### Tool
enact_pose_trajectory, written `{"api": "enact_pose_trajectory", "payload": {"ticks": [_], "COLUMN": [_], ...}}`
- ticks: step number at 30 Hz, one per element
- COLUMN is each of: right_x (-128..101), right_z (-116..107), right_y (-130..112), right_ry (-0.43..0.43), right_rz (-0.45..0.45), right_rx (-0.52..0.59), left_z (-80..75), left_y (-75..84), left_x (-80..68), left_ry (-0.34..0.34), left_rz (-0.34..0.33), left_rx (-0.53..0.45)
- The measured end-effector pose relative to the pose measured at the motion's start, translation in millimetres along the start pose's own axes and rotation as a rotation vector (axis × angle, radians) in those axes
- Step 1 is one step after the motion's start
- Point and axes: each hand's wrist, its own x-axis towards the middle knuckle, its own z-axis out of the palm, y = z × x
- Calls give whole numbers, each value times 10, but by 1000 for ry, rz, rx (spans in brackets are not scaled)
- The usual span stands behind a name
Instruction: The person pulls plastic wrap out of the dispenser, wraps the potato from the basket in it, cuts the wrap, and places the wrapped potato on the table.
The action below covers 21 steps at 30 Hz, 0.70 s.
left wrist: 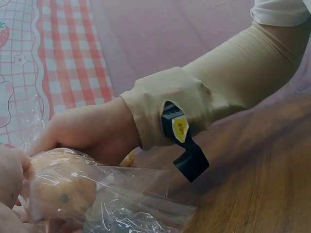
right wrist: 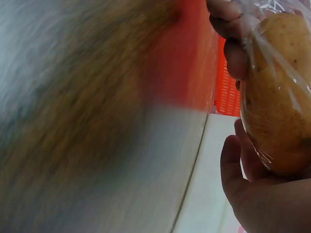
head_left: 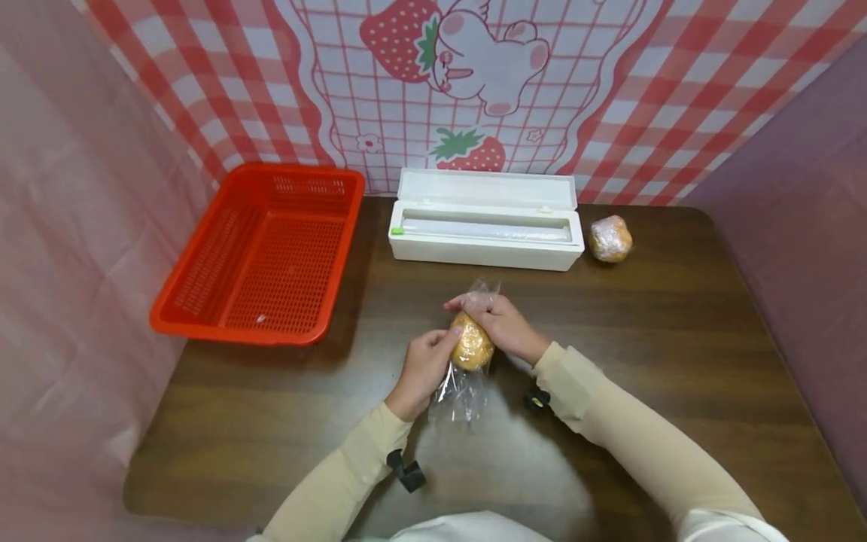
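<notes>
A yellowish potato [head_left: 471,345] lies in a sheet of clear cling film [head_left: 463,395] at the middle of the dark wooden table [head_left: 677,339]. My left hand [head_left: 425,367] grips the potato from its left side. My right hand [head_left: 497,320] grips it from the right and pinches the film's far end. The left wrist view shows the film-wrapped potato [left wrist: 60,187] close up, with the right hand [left wrist: 90,131] behind it. In the right wrist view the potato [right wrist: 277,107] sits under stretched film, fingers [right wrist: 233,29] curled around it.
A white cling-film dispenser box [head_left: 485,228] stands open at the back of the table. To its right lies a film-wrapped potato [head_left: 610,239]. A red plastic basket [head_left: 266,252] sits at the left. Pink curtains close in both sides.
</notes>
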Motion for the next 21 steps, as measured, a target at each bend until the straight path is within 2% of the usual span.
{"api": "enact_pose_trajectory", "payload": {"ticks": [6, 13, 21], "right_x": [-64, -109, -197], "right_z": [-22, -90, -134], "right_y": [32, -18, -17], "right_ry": [-5, -53, -154], "right_rz": [-146, -275, -345], "right_rx": [-248, -505, -699], "left_z": [-2, 29, 57], "left_y": [-31, 14, -12], "left_x": [7, 29, 8], "left_ry": [3, 8, -1], "left_rz": [-13, -15, -33], "left_rx": [-43, -71, -93]}}
